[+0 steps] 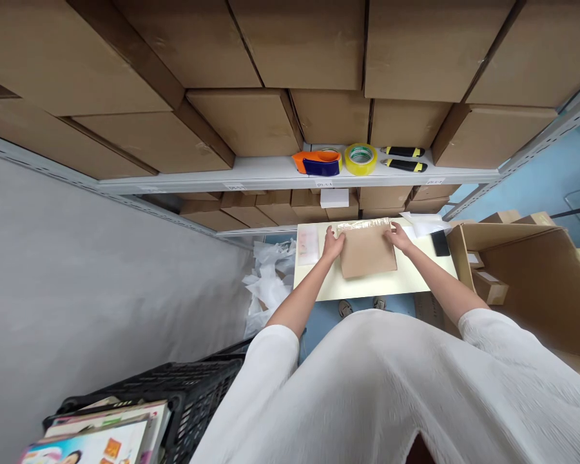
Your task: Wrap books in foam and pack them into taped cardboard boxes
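In the view from my head, I have the cardboard box between my two hands, above the pale tabletop; if it fully rests on it, I cannot tell. My left hand grasps the left side of the box, with the thumb upon the cardboard. My right hand grasps the far right corner, fingers bent around it. Along the far edge there is shiny clear tape.

On the same tabletop, a pinkish-white flat packet lies to the left of my left hand. Beyond my right hand are a white sheet and a dark flat object. On the shelf in front lie an orange and blue tape dispenser, a yellow tape roll and two cutters. At the right, a large open carton contains small boxes.
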A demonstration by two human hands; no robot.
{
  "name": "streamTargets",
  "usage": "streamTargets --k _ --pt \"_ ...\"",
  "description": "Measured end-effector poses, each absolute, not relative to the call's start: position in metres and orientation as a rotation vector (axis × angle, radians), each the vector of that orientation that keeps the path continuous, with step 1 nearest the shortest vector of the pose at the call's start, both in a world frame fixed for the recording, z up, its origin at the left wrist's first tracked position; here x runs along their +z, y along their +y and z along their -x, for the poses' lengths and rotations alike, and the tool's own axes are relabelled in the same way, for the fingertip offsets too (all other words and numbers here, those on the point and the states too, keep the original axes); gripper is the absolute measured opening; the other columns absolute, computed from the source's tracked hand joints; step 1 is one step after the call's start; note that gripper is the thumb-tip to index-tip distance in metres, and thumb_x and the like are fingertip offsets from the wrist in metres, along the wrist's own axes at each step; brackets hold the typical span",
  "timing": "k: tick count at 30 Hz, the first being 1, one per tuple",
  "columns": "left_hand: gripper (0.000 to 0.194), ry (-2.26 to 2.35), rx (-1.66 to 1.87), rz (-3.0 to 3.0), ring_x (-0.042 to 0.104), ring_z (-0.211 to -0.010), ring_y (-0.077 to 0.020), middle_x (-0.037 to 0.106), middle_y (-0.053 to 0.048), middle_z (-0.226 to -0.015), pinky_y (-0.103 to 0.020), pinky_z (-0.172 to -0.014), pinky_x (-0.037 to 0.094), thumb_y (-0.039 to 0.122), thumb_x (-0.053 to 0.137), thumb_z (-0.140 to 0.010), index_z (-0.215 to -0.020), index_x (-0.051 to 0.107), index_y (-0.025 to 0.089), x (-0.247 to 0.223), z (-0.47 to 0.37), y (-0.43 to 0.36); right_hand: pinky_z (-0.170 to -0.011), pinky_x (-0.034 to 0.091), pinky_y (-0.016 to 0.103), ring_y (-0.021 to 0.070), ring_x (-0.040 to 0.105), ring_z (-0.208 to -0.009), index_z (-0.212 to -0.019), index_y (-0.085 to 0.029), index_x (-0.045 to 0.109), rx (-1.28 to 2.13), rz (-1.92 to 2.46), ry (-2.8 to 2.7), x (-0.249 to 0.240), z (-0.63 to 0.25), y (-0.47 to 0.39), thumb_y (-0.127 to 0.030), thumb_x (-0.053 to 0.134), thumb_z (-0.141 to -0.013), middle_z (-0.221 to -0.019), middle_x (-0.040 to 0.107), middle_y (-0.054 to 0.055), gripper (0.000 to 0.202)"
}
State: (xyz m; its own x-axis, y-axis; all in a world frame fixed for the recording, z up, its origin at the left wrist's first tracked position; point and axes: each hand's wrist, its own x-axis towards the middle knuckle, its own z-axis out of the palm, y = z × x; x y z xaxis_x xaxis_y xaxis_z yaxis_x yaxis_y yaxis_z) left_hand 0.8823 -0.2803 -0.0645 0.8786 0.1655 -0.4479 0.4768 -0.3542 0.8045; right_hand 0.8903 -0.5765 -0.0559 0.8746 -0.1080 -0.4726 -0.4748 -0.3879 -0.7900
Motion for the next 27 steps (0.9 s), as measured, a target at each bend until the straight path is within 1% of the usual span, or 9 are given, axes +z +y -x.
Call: streamTargets --k 4,7,9,11,14,17,20,23,27 --pt "0.076 0.424 -0.248 -1.935 0.058 -0.149 -0.0278 0.052 -0.014 -0.169 -0.036 -0.117 0.049 0.066 0.046 -0.109 -0.174 0.029 0.030 -0.044 -0.875 -0.272 -0.116 0.053 0.045 0.0293 0.067 -0.134 -0.163 -0.027 0.046 0.272 1.975 0.389 -0.047 -0.882 -0.582 -0.071 0.049 -0.101 -0.151 0.067 0.014 0.076" --pt "0.073 0.421 -0.207 -1.954 0.060 -0.145 -0.0279 0.055 -0.013 -0.165 -0.037 -0.118 0.047 0.069 0.040 -0.111 -0.171 0.033 0.029 -0.034 -0.870 -0.270 -0.111 0.055 0.043 0.0278 0.064 -0.136 -0.162 -0.031 0.047 0.266 2.006 0.378 -0.043 -0.877 -0.584 -0.077 0.035 -0.104 -0.155 0.064 0.011 0.075" --pt "0.071 0.439 -0.216 -1.969 0.062 -0.143 -0.0286 0.057 -0.015 -0.163 -0.037 -0.118 0.047 0.067 0.040 -0.111 -0.170 0.036 0.027 -0.033 -0.867 -0.271 -0.110 0.056 0.042 0.0282 0.064 -0.137 -0.161 -0.030 0.048 0.286 2.037 0.385 -0.042 -0.873 -0.583 -0.077 0.032 -0.104 -0.157 0.063 0.012 0.076" --pt "0.069 0.446 -0.251 -1.991 0.062 -0.142 -0.0289 0.057 -0.016 -0.162 -0.037 -0.118 0.047 0.063 0.044 -0.111 -0.169 0.037 0.025 -0.035 -0.862 -0.272 -0.111 0.055 0.043 0.0295 0.065 -0.134 -0.161 -0.026 0.048 0.310 2.065 0.399 -0.042 -0.869 -0.582 -0.075 0.036 -0.103 -0.155 0.063 0.015 0.077" --pt "0.069 0.428 -0.293 -2.048 0.062 -0.142 -0.0294 0.056 -0.018 -0.162 -0.037 -0.117 0.047 0.053 0.054 -0.109 -0.168 0.037 0.022 -0.042 -0.851 -0.273 -0.113 0.053 0.042 0.0315 0.067 -0.131 -0.159 -0.020 0.050 0.369 2.140 0.414 -0.044 -0.863 -0.579 -0.066 0.055 -0.097 -0.151 0.064 0.019 0.077" --pt "0.068 0.401 -0.317 -2.142 0.068 -0.131 -0.0296 0.055 -0.019 -0.159 -0.040 -0.114 0.050 0.039 0.062 -0.103 -0.164 0.040 0.021 -0.048 -0.842 -0.274 -0.111 0.053 0.041 0.0326 0.067 -0.130 -0.154 -0.018 0.053 0.457 2.230 0.434 -0.048 -0.859 -0.577 -0.054 0.066 -0.092 -0.148 0.065 0.020 0.073" --pt "0.063 0.341 -0.325 -2.245 0.071 -0.123 -0.0302 0.057 -0.018 -0.156 -0.043 -0.111 0.053 0.028 0.064 -0.098 -0.158 0.046 0.022 -0.050 -0.838 -0.273 -0.110 0.055 0.041 0.0323 0.068 -0.128 -0.147 -0.017 0.056 0.481 2.301 0.432 -0.050 -0.857 -0.575 -0.049 0.065 -0.093 -0.147 0.064 0.021 0.064" --pt "0.050 0.261 -0.344 -2.311 0.071 -0.120 -0.0300 0.059 -0.017 -0.151 -0.043 -0.108 0.054 0.024 0.062 -0.097 -0.147 0.056 0.022 -0.051 -0.839 -0.272 -0.113 0.054 0.045 0.0339 0.066 -0.128 -0.140 -0.018 0.060 0.436 2.405 0.366 -0.048 -0.857 -0.573 -0.045 0.061 -0.095 -0.148 0.060 0.021 0.053" --pt "0.036 0.115 -0.336 -2.379 0.067 -0.127 -0.0300 0.061 -0.016 -0.145 -0.043 -0.115 0.051 0.019 0.059 -0.096 -0.132 0.064 0.023 -0.051 -0.841 -0.269 -0.121 0.048 0.052 0.0380 0.058 -0.138 -0.139 -0.019 0.063 0.248 2.519 0.120 -0.044 -0.860 -0.572 -0.037 0.057 -0.096 -0.148 0.056 0.021 0.047"
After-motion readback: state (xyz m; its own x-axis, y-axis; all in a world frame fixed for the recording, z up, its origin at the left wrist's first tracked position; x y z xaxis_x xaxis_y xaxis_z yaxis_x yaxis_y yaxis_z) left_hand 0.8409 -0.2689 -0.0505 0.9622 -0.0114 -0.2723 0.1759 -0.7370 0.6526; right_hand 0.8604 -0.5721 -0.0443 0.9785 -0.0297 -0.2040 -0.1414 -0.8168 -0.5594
